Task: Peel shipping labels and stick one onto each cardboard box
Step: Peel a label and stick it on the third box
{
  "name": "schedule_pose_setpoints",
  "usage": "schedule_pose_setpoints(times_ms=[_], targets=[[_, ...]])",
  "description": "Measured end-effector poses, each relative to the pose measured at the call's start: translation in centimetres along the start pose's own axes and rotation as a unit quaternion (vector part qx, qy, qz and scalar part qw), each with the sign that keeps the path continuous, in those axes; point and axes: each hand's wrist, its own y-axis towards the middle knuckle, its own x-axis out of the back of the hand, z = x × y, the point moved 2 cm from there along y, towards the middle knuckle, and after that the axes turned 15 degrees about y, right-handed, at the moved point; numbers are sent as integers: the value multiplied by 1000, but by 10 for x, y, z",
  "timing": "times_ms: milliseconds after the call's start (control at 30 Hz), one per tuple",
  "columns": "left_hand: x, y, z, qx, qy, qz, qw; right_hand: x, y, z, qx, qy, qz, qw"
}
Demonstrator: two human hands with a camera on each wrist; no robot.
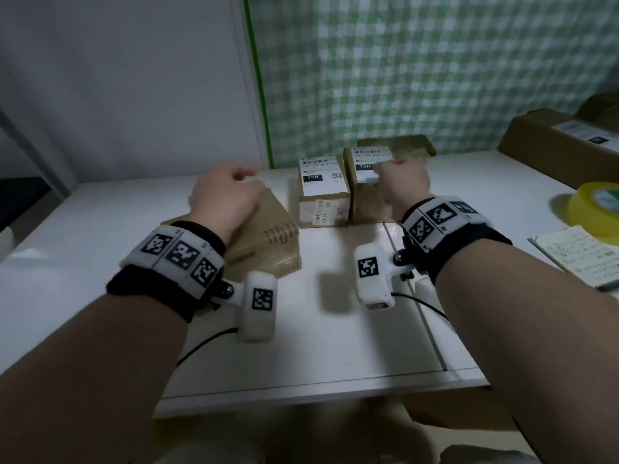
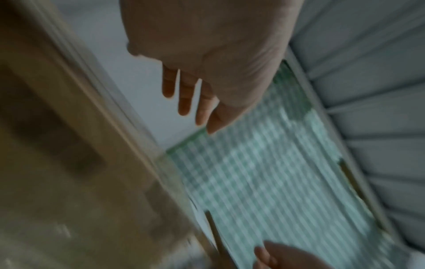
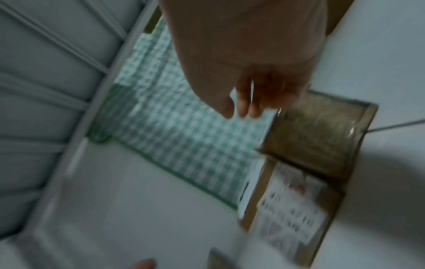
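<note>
My left hand (image 1: 225, 192) hovered over the unlabelled box (image 1: 268, 236), which lay tilted on the white bench (image 1: 335, 346) directly beneath the palm; the left wrist view showed the fingers (image 2: 184, 102) straight and loose, gripping nothing. My right hand (image 1: 403, 185) hung above the near edge of the right labelled box (image 1: 366, 202), its fingers (image 3: 243, 103) relaxed and released (both wrist views were motion-blurred, so I could not tell whether either hand touched cardboard). Between my two hands, just ahead of them, stood the middle labelled box (image 1: 323, 202), touching or nearly touching the right one, its shipping label (image 1: 323, 175) flat on top. A second label (image 1: 368, 162) lay on the box under my right hand, partly hidden by the knuckles. Well to the right of that hand sat a yellow tape roll (image 1: 594, 209) and a notebook (image 1: 582, 256).
</note>
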Motion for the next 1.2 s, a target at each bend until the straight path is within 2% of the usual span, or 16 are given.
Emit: schedule_pose_setpoints(times_ms=[100,167,233,367,500,600,667,767,867,967,1067,1133,1200], targets=[[17,4,30,106,-1,8,994,-24,-36,-1,-56,-7,172,983],[24,0,41,131,-9,33,991,-34,-63,-6,-102,-26,257,961],[28,-4,45,134,0,70,989,-40,-84,-12,-137,-34,297,944],[33,-11,44,126,-9,97,987,-42,-108,-18,-186,9,327,926],[27,-22,36,112,5,122,986,-35,-114,-18,-158,17,298,941],[26,-29,32,122,-13,128,984,-22,-111,-19,-159,61,264,949],[23,-35,28,126,-56,169,976,-10,-111,-19,-158,107,237,952],[19,-48,23,127,-126,262,948,9,-112,-15,-144,182,206,951],[9,-60,19,94,-160,336,924,30,-116,-9,-110,221,188,950],[-4,-74,9,84,-207,347,911,48,-119,-5,-100,220,190,951],[-16,-85,2,93,-252,389,881,65,-117,-7,-110,192,178,959],[-25,-92,-3,104,-243,416,870,78,-111,-12,-97,140,129,977],[-31,-104,-9,105,-193,427,877,97,-106,-20,-53,78,41,995]])
